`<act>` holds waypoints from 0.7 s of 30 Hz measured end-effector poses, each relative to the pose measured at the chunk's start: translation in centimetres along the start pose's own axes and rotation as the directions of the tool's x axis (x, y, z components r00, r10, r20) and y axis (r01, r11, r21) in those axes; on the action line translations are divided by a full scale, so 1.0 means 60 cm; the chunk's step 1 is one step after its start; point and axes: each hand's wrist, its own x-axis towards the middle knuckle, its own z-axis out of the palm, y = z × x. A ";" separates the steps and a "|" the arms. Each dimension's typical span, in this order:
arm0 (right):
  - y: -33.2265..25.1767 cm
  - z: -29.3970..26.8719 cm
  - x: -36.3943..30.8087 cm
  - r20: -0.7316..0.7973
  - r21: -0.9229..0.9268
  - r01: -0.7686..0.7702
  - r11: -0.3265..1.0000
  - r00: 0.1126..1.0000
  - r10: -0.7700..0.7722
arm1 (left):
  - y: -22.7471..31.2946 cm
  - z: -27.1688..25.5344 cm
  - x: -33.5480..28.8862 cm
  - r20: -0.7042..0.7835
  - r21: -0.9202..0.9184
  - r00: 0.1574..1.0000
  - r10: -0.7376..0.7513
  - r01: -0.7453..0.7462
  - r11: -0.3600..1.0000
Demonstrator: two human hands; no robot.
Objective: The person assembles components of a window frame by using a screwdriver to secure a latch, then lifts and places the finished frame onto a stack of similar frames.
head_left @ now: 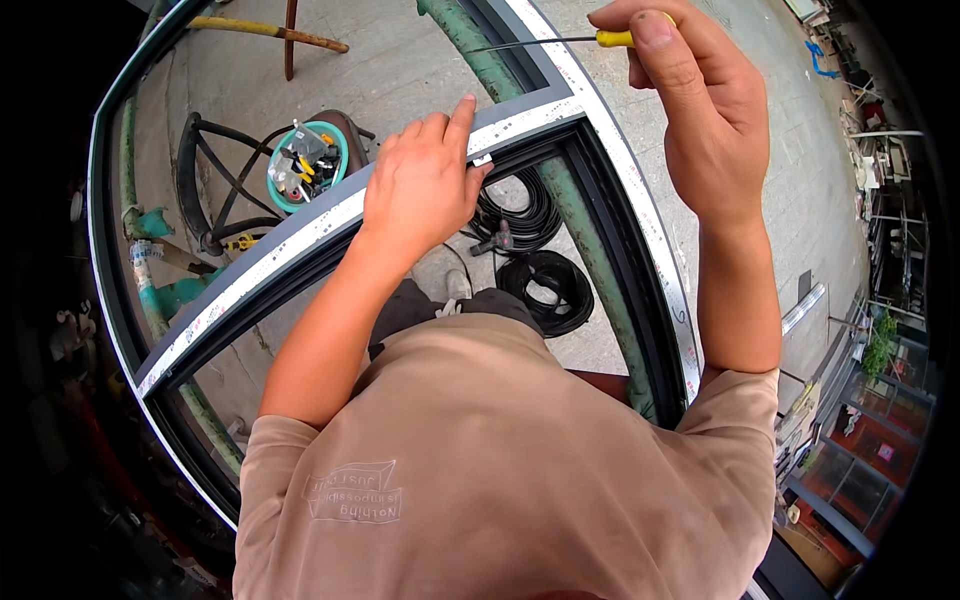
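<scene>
A screwdriver (614, 39) with a yellow handle and a long thin shaft is pinched in my right hand (705, 120), held up at the upper right. Its shaft points left, the tip appearing over the upper opening of a metal window frame (300, 232). My left hand (418, 182) lies on the frame's crossbar with its fingers stretched out, close to the corner joint. Beside its thumb, a small whitish piece (483, 160) sits at the bar's inner edge; whether the thumb touches it, I cannot tell. Printed film covers the frame's pale faces, and black channels line its inside.
Green pipes (585, 255) run beneath the frame. Below its openings are a turquoise bowl (343, 150) of small parts on a stool, coils of black hose (545, 290) and a dark-handled tool (492, 240). A yellow bar (235, 25) crosses at the upper left. Shelving and stacked materials line the right side.
</scene>
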 end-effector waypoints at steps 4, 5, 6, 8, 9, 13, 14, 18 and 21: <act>0.088 0.031 -0.073 -0.289 0.205 -0.061 0.977 0.950 0.120 | 0.008 -0.005 0.007 0.050 0.019 0.999 -0.013 0.012 1.000; 0.098 0.041 -0.093 -0.338 0.259 -0.111 0.960 0.920 0.198 | 0.009 -0.004 0.008 0.048 0.021 0.999 -0.020 0.019 1.000; 0.105 0.055 -0.115 -0.332 0.323 -0.125 0.938 0.914 0.236 | 0.009 -0.004 0.008 0.058 0.028 0.998 -0.020 0.018 0.999; 0.095 0.067 -0.151 -0.243 0.308 -0.166 0.937 0.938 0.246 | 0.009 -0.003 0.008 0.066 0.022 0.997 -0.038 0.037 0.999; 0.091 0.067 -0.161 -0.159 0.265 -0.180 0.947 0.961 0.227 | 0.009 -0.003 0.008 0.077 0.027 0.996 -0.039 0.037 0.999; 0.079 0.086 -0.164 0.128 0.181 0.233 0.955 0.958 -0.258 | 0.011 -0.002 0.013 0.058 0.034 0.997 -0.046 0.044 0.998; 0.080 0.105 -0.175 0.103 0.246 0.260 0.934 0.951 -0.292 | 0.012 -0.002 0.012 0.052 0.034 0.998 -0.044 0.043 0.999; 0.092 0.126 -0.178 0.090 0.215 0.330 0.919 0.930 -0.355 | 0.015 -0.004 0.018 0.060 0.034 0.997 -0.056 0.054 0.998; 0.101 0.122 -0.173 0.133 0.175 0.343 0.923 0.920 -0.368 | 0.015 -0.005 0.019 0.076 0.019 0.995 -0.067 0.065 0.998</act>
